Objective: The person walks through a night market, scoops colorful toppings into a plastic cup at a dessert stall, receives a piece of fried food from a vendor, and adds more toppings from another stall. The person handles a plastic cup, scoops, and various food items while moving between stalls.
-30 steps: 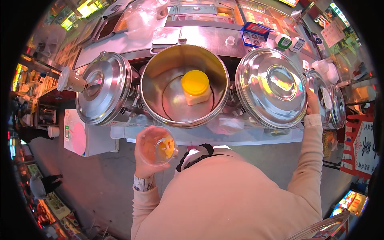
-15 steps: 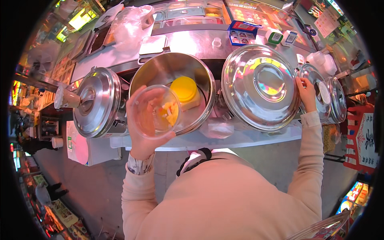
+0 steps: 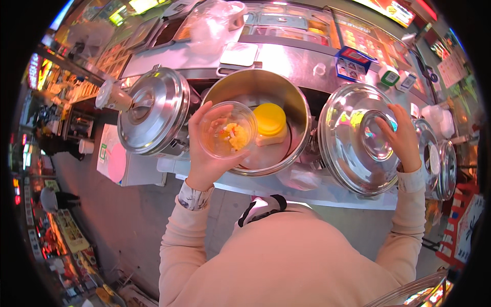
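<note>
Compared with half a second earlier, the left hand (image 3: 204,153) has brought the clear plastic cup (image 3: 227,135), gripped from below and holding yellow pieces, over the rim of the open steel pot (image 3: 286,100). Inside stands one yellow-lidded container (image 3: 270,123). The right hand (image 3: 401,138) rests open-fingered on one of three steel lids (image 3: 355,138); a blue rectangular card (image 3: 352,64) lies behind.

The left hand (image 3: 207,153) is higher than a second ago: then it held the clear plastic cup (image 3: 227,135) low, in front of the counter's edge, and now the cup sits up over the rim of the open steel pot (image 3: 286,97), beside the yellow-lidded jar (image 3: 270,123). The right hand (image 3: 401,138), earlier at the far edge of the big steel lid (image 3: 353,143), now lies on that lid.
</note>
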A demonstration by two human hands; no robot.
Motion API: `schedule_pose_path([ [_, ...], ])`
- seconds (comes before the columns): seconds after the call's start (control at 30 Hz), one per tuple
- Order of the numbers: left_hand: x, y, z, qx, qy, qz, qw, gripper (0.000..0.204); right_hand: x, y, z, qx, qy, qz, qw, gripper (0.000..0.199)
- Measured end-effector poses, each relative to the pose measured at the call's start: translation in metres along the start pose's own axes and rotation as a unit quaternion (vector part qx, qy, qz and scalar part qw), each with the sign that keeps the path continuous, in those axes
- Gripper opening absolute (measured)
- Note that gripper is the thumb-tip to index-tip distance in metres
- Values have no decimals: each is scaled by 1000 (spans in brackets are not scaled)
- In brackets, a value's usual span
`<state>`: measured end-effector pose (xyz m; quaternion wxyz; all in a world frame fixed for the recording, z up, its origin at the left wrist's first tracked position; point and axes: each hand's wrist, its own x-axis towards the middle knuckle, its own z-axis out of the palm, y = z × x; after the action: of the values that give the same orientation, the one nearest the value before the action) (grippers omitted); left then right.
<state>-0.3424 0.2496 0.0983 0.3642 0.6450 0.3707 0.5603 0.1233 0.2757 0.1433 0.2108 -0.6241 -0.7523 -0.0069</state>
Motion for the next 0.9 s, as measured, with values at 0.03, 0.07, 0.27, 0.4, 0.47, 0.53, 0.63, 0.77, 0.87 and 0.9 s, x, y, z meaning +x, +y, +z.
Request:
schedule_pose_path([
  [0.03,-2,1,-3,8,21,-1,1000,109,6,-16,-1,-1,7,-12,1000,50],
  [0.07,-7,2,-7,-1,50,-15,999,109,12,-33,-1,11,4,-48,999,50],
  [0.27,-51,25,-39,-11,211,-27,977,110,47,-133,30,87,-81,-223,967,49],
  [0.4,-120,13,-70,196,182,-56,962,111,70,-187,76,108,-242,-303,915,51],
  [0.47,-156,-12,-67,205,190,-125,952,110,82,-201,121,64,-316,-307,895,60],
  [0.53,-192,-48,-62,214,180,-195,940,109,89,-213,170,19,-364,-286,886,77],
  [0.63,-232,-112,-46,210,198,-257,922,107,105,-208,239,-77,-416,-220,879,106],
  [0.77,-245,-169,-27,226,226,-277,906,104,116,-200,296,-116,-468,-113,869,124],
  [0.87,-250,-201,-18,217,254,-276,901,107,113,-202,309,-94,-468,-45,878,132],
  [0.9,-254,-210,-14,206,254,-275,904,110,110,-204,308,-96,-452,-32,886,132],
])
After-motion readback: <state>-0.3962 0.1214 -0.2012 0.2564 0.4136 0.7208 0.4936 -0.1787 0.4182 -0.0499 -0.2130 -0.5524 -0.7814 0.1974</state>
